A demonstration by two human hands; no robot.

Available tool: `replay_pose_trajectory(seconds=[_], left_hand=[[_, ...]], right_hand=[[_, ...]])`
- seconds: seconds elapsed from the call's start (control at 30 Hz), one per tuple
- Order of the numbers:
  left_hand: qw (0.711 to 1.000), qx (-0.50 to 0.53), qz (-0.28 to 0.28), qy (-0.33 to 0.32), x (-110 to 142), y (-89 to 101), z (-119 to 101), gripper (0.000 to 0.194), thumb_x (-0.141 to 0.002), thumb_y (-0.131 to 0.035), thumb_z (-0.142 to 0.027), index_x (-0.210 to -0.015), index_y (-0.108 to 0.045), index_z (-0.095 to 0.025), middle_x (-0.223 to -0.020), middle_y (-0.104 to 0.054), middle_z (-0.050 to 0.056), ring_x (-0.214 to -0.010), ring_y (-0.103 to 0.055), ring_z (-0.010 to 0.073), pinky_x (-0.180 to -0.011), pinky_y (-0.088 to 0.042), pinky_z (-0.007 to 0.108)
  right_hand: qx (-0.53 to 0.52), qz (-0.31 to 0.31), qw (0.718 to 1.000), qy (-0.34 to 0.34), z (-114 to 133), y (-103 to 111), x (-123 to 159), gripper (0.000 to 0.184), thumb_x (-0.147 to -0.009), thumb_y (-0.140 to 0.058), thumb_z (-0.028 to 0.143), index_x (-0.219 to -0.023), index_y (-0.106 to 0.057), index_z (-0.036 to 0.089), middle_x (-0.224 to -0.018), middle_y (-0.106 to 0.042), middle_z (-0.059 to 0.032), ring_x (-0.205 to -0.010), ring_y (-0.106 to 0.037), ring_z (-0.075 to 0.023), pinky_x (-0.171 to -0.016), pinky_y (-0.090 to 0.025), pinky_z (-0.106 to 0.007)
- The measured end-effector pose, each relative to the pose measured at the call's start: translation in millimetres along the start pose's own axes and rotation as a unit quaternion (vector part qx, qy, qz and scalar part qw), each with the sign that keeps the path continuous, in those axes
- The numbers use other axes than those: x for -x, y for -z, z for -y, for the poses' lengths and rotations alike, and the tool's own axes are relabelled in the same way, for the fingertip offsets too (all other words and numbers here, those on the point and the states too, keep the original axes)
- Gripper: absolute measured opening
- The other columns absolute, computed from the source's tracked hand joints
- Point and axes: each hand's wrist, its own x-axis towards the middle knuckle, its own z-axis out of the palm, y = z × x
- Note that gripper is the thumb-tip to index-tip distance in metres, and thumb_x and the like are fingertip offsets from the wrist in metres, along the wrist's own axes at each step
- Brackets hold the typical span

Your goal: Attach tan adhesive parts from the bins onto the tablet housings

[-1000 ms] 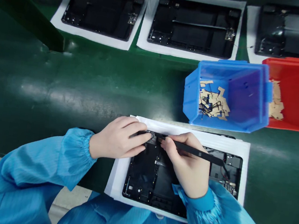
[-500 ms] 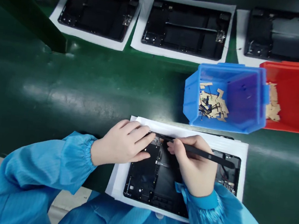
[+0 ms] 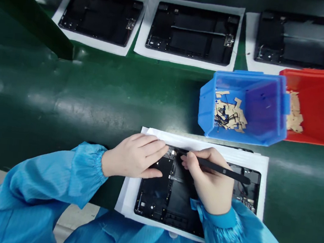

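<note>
A black tablet back shell point(image 3: 159, 199) lies on a white foam sheet point(image 3: 128, 195) in front of me. My left hand point(image 3: 134, 156) rests flat on the shell's upper left corner, fingers together and stretched toward a small part at the top edge. My right hand point(image 3: 212, 183) is closed on black tweezers point(image 3: 218, 168), held like a pen, the tip pointing left at that same spot near my left fingertips. Both arms wear blue sleeves.
A blue bin point(image 3: 247, 106) with tan strips and thin black wires stands just behind the shell, a red bin point(image 3: 321, 106) beside it on the right. Three more black shells on white sheets point(image 3: 100, 11) point(image 3: 191, 31) point(image 3: 304, 42) line the far side of the green belt. A dark green beam point(image 3: 30, 13) crosses the upper left.
The tweezer tip and my left fingertips have stayed at the shell's top edge with only small shifts. The view has drifted, so the bins and far shells sit slightly lower and more to the left.
</note>
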Motion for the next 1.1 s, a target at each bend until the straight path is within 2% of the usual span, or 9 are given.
replay_pose_trajectory(seconds=[0.5,0.6,0.67,0.77,0.83,0.9,1.0,1.07,1.1], left_hand=[[1.000,0.002,0.027,0.008,-1.8,0.3,-0.1,0.051,-0.094,-0.033,-0.052,-0.115,-0.058,-0.012,-0.109,-0.062,0.009,-0.098,-0.054,0.0233,-0.079,-0.044,0.034],[0.998,0.002,0.064,0.024,-6.3,2.0,-4.4,0.050,-0.091,-0.038,-0.053,-0.120,-0.056,-0.016,-0.110,-0.059,0.010,-0.099,-0.052,0.0251,-0.077,-0.042,0.035],[0.995,0.000,0.090,0.042,-9.8,3.6,-7.4,0.051,-0.089,-0.043,-0.054,-0.123,-0.054,-0.018,-0.110,-0.057,0.011,-0.099,-0.052,0.0264,-0.077,-0.042,0.036],[0.992,0.004,0.112,0.057,-11.3,3.7,-8.5,0.053,-0.088,-0.043,-0.056,-0.129,-0.051,-0.023,-0.108,-0.054,0.012,-0.098,-0.051,0.0271,-0.077,-0.040,0.037],[0.993,0.011,0.108,0.046,-8.6,1.4,-6.6,0.057,-0.088,-0.039,-0.060,-0.132,-0.049,-0.025,-0.109,-0.053,0.013,-0.098,-0.050,0.0272,-0.078,-0.040,0.038],[0.995,0.017,0.098,0.026,-4.2,-1.6,-3.2,0.060,-0.087,-0.037,-0.064,-0.132,-0.048,-0.027,-0.112,-0.053,0.013,-0.100,-0.049,0.0275,-0.080,-0.039,0.039],[0.996,0.041,0.081,0.020,1.7,-3.6,2.9,0.060,-0.087,-0.035,-0.065,-0.132,-0.048,-0.028,-0.115,-0.054,0.013,-0.102,-0.049,0.0280,-0.083,-0.040,0.041],[0.994,0.090,0.055,0.029,4.3,-1.7,7.8,0.056,-0.091,-0.033,-0.059,-0.131,-0.048,-0.023,-0.117,-0.056,0.013,-0.105,-0.051,0.0267,-0.084,-0.041,0.040],[0.991,0.122,0.040,0.035,5.4,0.0,10.4,0.050,-0.094,-0.032,-0.051,-0.128,-0.050,-0.019,-0.116,-0.057,0.013,-0.106,-0.052,0.0251,-0.086,-0.042,0.039]], right_hand=[[-0.011,-0.004,1.000,-0.010,7.9,-2.1,-2.7,0.018,-0.081,-0.063,0.028,-0.067,-0.056,0.018,-0.058,-0.060,0.0005,-0.052,-0.057,-0.0132,-0.054,-0.045,-0.027],[-0.082,-0.050,0.995,0.004,2.2,-1.0,0.5,0.017,-0.084,-0.061,0.025,-0.069,-0.054,0.019,-0.057,-0.057,0.0030,-0.048,-0.054,-0.0113,-0.049,-0.043,-0.025],[-0.156,-0.096,0.983,0.027,-2.0,-1.1,1.6,0.013,-0.086,-0.056,0.024,-0.075,-0.053,0.020,-0.062,-0.058,0.0031,-0.049,-0.053,-0.0115,-0.049,-0.043,-0.025],[-0.193,-0.128,0.970,0.076,-4.8,-1.6,-0.4,0.010,-0.088,-0.048,0.024,-0.081,-0.055,0.021,-0.078,-0.059,-0.0018,-0.070,-0.058,-0.0168,-0.064,-0.048,-0.032],[-0.159,-0.132,0.972,0.115,-3.9,-0.3,-2.4,0.011,-0.086,-0.046,0.022,-0.080,-0.056,0.021,-0.088,-0.058,-0.0055,-0.085,-0.056,-0.0203,-0.079,-0.045,-0.039],[-0.106,-0.125,0.975,0.148,-1.4,2.6,-2.8,0.009,-0.082,-0.048,0.017,-0.077,-0.055,0.021,-0.089,-0.056,-0.0061,-0.087,-0.054,-0.0206,-0.082,-0.043,-0.039],[0.010,-0.053,0.983,0.178,4.0,5.9,1.4,0.007,-0.080,-0.051,0.015,-0.078,-0.053,0.021,-0.074,-0.053,-0.0024,-0.067,-0.053,-0.0161,-0.064,-0.044,-0.030],[0.113,0.018,0.973,0.199,7.5,4.4,6.2,0.003,-0.080,-0.054,0.021,-0.079,-0.052,0.021,-0.066,-0.051,0.0000,-0.057,-0.051,-0.0133,-0.054,-0.041,-0.026],[0.165,0.046,0.962,0.213,8.9,2.4,8.6,0.007,-0.081,-0.056,0.026,-0.078,-0.051,0.021,-0.064,-0.052,0.0007,-0.053,-0.050,-0.0121,-0.051,-0.040,-0.025]])
